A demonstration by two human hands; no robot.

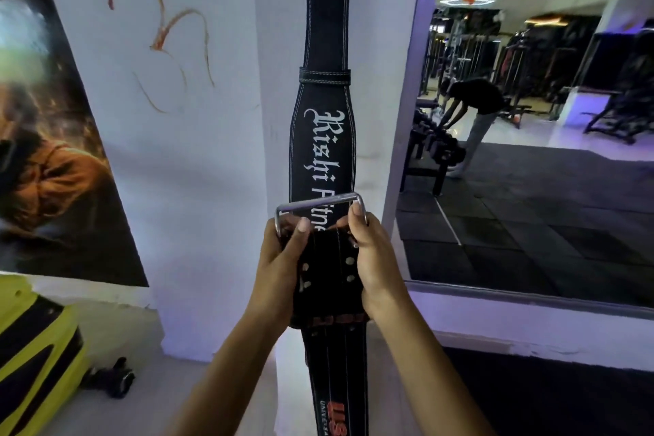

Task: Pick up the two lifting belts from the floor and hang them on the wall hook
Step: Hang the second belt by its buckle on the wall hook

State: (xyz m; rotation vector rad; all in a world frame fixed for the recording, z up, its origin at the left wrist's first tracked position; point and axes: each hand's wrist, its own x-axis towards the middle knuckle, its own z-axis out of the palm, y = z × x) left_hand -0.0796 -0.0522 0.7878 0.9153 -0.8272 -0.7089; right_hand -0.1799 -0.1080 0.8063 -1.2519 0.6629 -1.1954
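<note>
A black lifting belt with white lettering (323, 46) hangs flat against the white pillar, its top running out of the frame so the hook is hidden. In front of its lower part I hold a second black belt (327, 276) upright by its buckle end. My left hand (279, 265) grips its left edge and my right hand (371, 258) its right edge. The metal buckle frame (318, 203) stands just above my fingertips. The rest of this belt, with red lettering (336, 414), hangs down between my forearms.
A white pillar (212, 152) carries the hanging belt. A large mirror (531, 117) on the right reflects gym machines and a bent-over person. A poster (42, 117) covers the left wall. A yellow-black machine part (32, 357) and a small dark object (113, 377) lie low left.
</note>
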